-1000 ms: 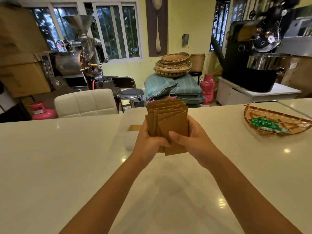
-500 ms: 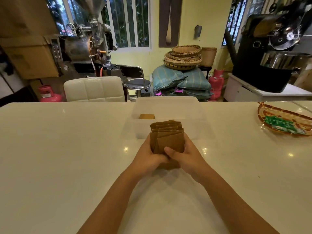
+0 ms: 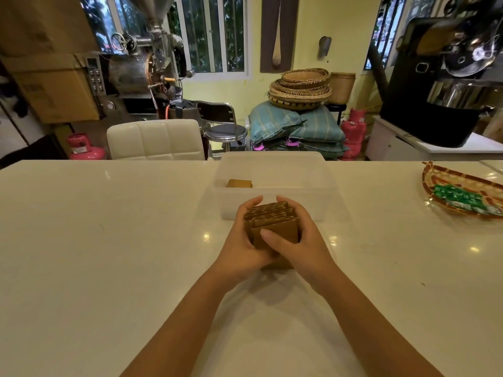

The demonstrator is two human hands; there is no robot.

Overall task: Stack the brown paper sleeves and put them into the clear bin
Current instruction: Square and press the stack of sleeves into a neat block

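Note:
A stack of several brown paper sleeves point(image 3: 273, 225) stands on edge on the white table, squeezed between both hands. My left hand point(image 3: 242, 246) wraps its left side and my right hand point(image 3: 300, 242) wraps the right side, thumb across the front sleeve. The sleeves' bottom edge rests on the tabletop. Just behind the hands sits the clear bin point(image 3: 324, 191), open at the top. One more brown sleeve point(image 3: 239, 183) lies inside it at the left. The lower part of the stack is hidden by my fingers.
A woven tray point(image 3: 446, 176) with green packets lies at the table's right edge. Beyond the table's far edge stand a white chair point(image 3: 155, 140), a metal stool point(image 3: 226, 129), stacked baskets on sacks and roasting machines.
The stack came down from chest height to the tabletop in front of the bin. The fanned sleeves are now pressed closer together, with both hands cupped around their sides.

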